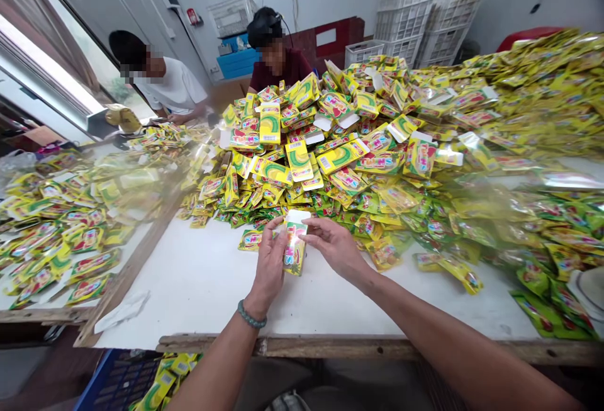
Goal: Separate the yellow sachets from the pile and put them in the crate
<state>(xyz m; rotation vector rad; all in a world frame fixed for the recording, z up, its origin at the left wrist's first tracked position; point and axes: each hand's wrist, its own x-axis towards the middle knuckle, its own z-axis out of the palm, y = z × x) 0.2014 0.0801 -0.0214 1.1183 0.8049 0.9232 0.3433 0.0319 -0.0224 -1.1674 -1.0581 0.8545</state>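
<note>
A small yellow and green carton (295,248) with colourful lettering is held upright above the white table, its white top flap raised. My left hand (270,265) is closed on its left side, the thumb along the front. The fingers of my right hand (337,247) pinch the upper right edge, near the flap. Just behind my left hand lies another printed pack (250,240). Beyond both hands rises a large heap of similar cartons (298,158), some with white flaps showing, with green and yellow sachets (401,200) at its lower right.
A wooden rail (340,347) edges the table in front. Left of a wooden divider (136,260) lie more packs (89,235). Below stands a blue crate (111,379) with cartons. Two people (170,84) sit across the table. White crates (406,14) are stacked behind.
</note>
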